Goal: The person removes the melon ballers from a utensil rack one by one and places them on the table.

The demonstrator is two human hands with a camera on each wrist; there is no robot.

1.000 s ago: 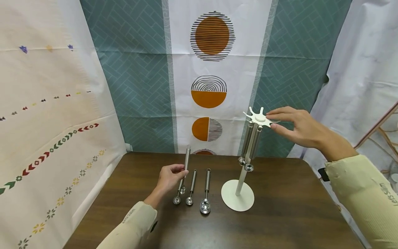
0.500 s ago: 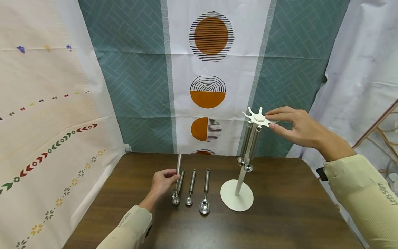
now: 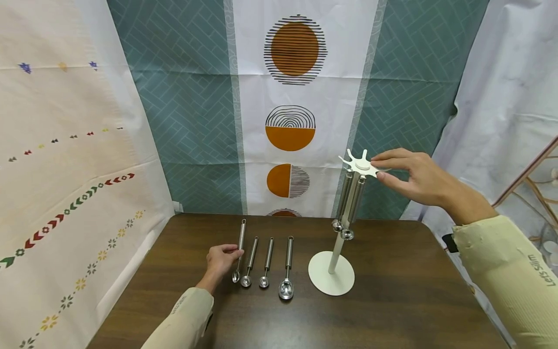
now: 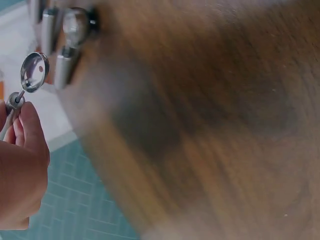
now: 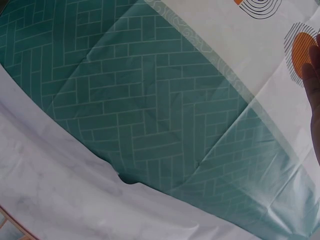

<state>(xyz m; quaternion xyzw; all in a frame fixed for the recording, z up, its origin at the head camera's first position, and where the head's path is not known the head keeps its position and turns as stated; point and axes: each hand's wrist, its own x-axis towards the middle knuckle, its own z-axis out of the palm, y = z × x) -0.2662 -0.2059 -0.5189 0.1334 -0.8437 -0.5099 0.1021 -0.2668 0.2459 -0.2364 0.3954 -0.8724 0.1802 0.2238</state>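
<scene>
In the head view my left hand (image 3: 221,261) pinches the handle of a small round-bowled steel spoon (image 3: 241,236) at the left end of a row, its bowl close over the table. The left wrist view shows the shiny bowl (image 4: 34,72) beyond the fingers. Three more steel spoons lie to its right; the rightmost spoon (image 3: 286,289) has the largest, oval bowl. Up at the white stand (image 3: 331,283), my right hand (image 3: 416,178) pinches the edge of its star-shaped hook top between fingers and thumb. Steel spoons (image 3: 357,201) hang from the hooks.
The dark wooden table (image 3: 392,300) carries the row and the stand. Behind it hangs a teal and white curtain (image 3: 192,121) with orange circles. Pale patterned cloth (image 3: 78,169) covers the left side, and a wooden frame (image 3: 525,172) shows at the right.
My left hand has moved left and lowered the spoon, which overlapped the neighbouring one and is now to the left of it. The right hand keeps its place on the stand.
</scene>
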